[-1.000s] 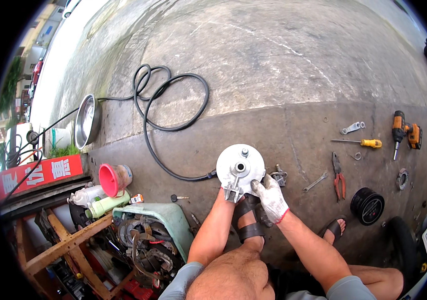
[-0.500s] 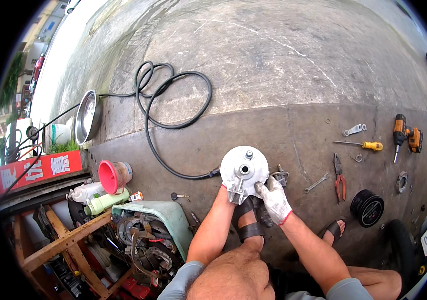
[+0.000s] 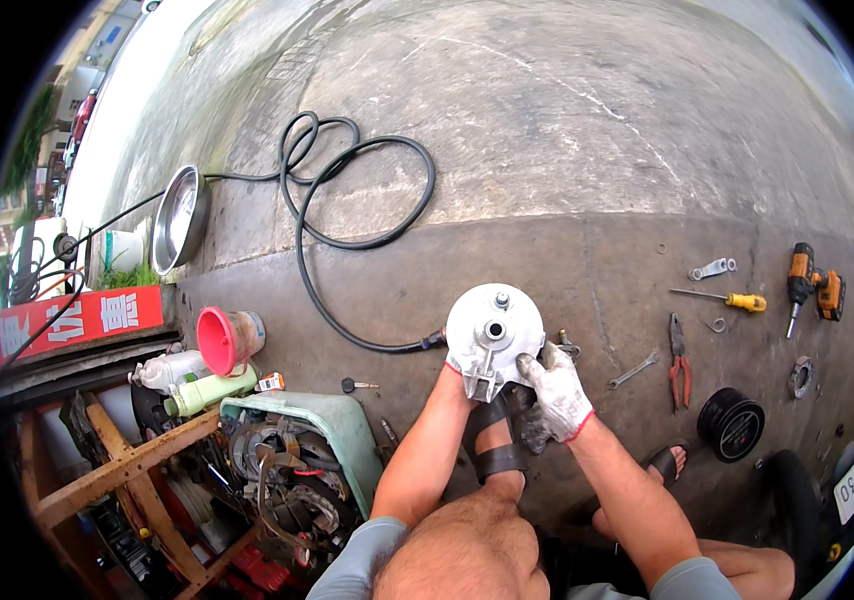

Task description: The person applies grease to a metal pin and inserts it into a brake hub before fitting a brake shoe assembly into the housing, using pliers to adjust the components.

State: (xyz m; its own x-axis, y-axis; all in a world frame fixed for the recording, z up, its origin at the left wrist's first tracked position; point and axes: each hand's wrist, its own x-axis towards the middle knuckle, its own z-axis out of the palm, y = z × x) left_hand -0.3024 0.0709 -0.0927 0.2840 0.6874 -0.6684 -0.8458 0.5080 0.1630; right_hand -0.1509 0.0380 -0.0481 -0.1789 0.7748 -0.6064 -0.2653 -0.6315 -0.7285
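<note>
Both hands clasped the round silver metal cover low over the concrete floor, left hand beneath, gloved right hand gripping its near-right edge; steadier held level, I judged.

White knit gloves with red cuffs cover the hands, grey short sleeves, black sandals.

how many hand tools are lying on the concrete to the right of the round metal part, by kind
Cordless drill: 1
Yellow-handled screwdriver: 1
Red-handled pliers: 1
Open-end wrench: 1
Total: 4
The left hand and the gloved right hand both hold the round metal part.
</note>
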